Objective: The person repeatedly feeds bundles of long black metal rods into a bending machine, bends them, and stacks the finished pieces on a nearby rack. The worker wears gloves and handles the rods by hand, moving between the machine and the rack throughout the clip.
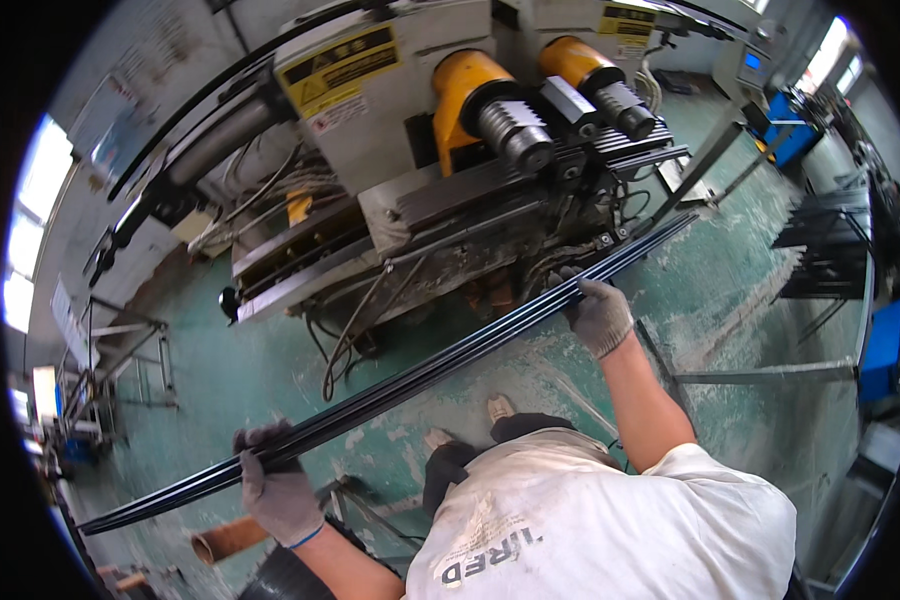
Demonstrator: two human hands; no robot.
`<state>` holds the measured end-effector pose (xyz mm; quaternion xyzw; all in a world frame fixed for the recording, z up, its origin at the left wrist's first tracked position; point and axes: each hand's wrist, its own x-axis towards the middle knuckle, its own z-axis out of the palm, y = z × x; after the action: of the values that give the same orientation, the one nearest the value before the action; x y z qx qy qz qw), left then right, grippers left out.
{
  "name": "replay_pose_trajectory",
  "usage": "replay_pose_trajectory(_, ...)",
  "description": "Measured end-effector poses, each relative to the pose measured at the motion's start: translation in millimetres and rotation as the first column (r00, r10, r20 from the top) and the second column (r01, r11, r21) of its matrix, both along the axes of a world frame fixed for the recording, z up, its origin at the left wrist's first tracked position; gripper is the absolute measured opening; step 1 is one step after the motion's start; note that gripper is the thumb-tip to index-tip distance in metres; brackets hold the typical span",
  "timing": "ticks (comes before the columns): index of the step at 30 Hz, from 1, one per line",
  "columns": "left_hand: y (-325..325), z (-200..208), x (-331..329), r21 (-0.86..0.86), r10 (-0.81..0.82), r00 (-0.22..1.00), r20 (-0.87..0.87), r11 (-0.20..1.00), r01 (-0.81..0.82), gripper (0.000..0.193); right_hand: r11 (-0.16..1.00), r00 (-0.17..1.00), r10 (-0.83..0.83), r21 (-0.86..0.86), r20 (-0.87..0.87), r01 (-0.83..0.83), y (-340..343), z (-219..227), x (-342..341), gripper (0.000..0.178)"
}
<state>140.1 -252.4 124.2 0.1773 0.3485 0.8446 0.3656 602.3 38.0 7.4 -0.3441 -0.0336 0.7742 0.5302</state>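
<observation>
A bundle of long, dark metal tubes (410, 378) slants across in front of my body, its left end lower in the picture and its right end near the machine. Toward the left end, my left hand (278, 490), in a grey work glove, is closed around the bundle. My right hand (600, 312), gloved the same way, grips it nearer the right end. Both hold the tubes off the floor, with the ends sticking out beyond each hand. The exact number of tubes cannot be made out.
A large machine (370, 140) with yellow-housed threaded spindles (515, 135) stands ahead. A rack of dark tubes (825, 240) is at right, beside a metal frame bar (770, 377). A rusty pipe (228, 540) lies below my left hand. A hanging cable loop (330, 380) and metal stand (140, 350) are at left.
</observation>
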Motion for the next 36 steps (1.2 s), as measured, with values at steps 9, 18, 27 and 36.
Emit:
replay_pose_trajectory(9, 88.1, -15.2, -152.3, 0.016, -0.061, 0.990, -0.127, 0.998, 0.064, 0.040, 0.900, 0.854, -0.435, 0.171, 0.286, 0.401, 122.5, 40.4, -9.3, 0.017)
replay_pose_trajectory(18, 249.7, -92.9, -142.5, -0.186, -0.052, 0.946, 0.319, 0.976, 0.116, 0.030, 0.863, 0.841, -0.501, 0.191, 0.206, 0.468, 222.6, 53.3, -32.6, 0.038)
replay_pose_trajectory(27, 308.7, -109.6, -96.2, -0.263, -0.076, 0.904, 0.420, 0.943, 0.202, 0.030, 0.933, 0.861, -0.358, 0.163, 0.362, 0.320, 257.6, 54.6, -53.7, 0.024)
replay_pose_trajectory(36, 305.3, -93.2, -104.7, -0.077, -0.216, 0.877, 0.429, 0.959, 0.273, 0.038, 0.864, 0.567, -0.502, 0.360, 0.653, 0.352, 302.6, -17.9, -18.1, 0.030)
